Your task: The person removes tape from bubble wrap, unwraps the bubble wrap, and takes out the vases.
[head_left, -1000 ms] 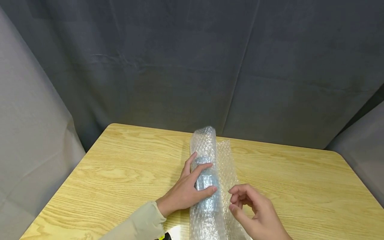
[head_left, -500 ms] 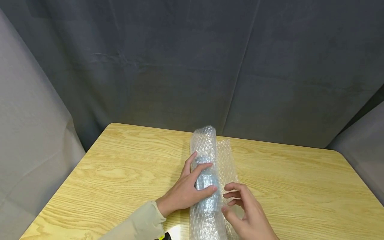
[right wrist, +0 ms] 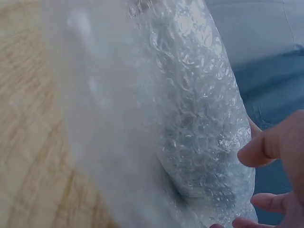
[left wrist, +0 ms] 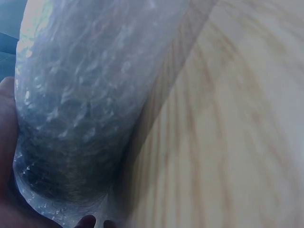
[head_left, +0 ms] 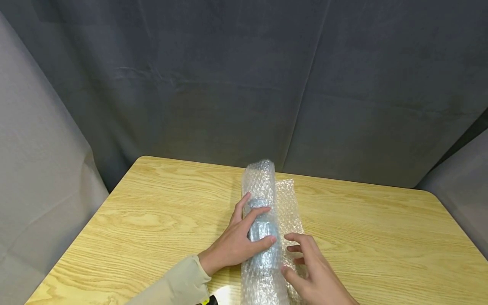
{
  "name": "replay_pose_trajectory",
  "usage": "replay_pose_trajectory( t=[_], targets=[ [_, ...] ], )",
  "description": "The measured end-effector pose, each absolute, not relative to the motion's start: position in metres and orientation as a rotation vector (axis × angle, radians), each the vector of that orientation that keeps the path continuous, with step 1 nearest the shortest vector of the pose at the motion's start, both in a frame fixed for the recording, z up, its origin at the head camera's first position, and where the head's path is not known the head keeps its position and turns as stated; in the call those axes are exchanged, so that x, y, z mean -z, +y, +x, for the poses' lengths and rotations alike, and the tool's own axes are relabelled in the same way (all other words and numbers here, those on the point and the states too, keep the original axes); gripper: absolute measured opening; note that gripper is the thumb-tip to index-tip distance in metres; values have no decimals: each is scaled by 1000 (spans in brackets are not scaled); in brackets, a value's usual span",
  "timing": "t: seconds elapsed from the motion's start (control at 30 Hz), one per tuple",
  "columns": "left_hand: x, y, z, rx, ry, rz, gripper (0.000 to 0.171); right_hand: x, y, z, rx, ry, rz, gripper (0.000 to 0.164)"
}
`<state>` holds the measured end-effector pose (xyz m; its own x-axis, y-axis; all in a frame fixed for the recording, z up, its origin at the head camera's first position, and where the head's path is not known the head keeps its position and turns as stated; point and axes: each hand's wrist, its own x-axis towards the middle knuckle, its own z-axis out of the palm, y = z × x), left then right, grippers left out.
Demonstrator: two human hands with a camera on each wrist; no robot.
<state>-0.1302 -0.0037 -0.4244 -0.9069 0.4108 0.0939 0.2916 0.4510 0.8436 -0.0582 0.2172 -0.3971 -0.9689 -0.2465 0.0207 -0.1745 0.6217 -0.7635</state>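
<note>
A roll of clear bubble wrap (head_left: 263, 182) lies lengthwise on the table, with something bluish showing through its middle. My left hand (head_left: 240, 241) holds the roll from its left side, thumb and forefinger over the top. A loose flap of bubble wrap (head_left: 287, 203) extends from the roll's right side. My right hand (head_left: 312, 271) is over this flap, fingers loosely bent and spread, thumb tip right at the roll's edge. In the right wrist view, the roll (right wrist: 204, 118) stands beside the right thumb (right wrist: 266, 147). The left wrist view shows the roll (left wrist: 85, 95) close up.
Under everything is a wood-grain table (head_left: 152, 220) with rounded far corners. A black and yellow object (head_left: 209, 300) is partly visible at the bottom edge, by the left sleeve (head_left: 179, 281). Dark cloth (head_left: 228, 84) hangs behind, and pale cloth (head_left: 42, 169) at the left.
My right hand has moved left toward the roll, and its fingers have opened out from a closer curl. The left hand and the roll stay nearly still.
</note>
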Motion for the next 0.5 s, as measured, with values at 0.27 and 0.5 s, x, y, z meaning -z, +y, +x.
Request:
replay_pose_trajectory(
  t=[0.27,0.5],
  targets=[
    [424,-4,-130,-1455,2558,621,67,397,220,-61,1161,2761,-352,57],
    [424,-4,-130,-1457,2553,626,67,401,218,-61,1055,2776,-366,59]
  ],
)
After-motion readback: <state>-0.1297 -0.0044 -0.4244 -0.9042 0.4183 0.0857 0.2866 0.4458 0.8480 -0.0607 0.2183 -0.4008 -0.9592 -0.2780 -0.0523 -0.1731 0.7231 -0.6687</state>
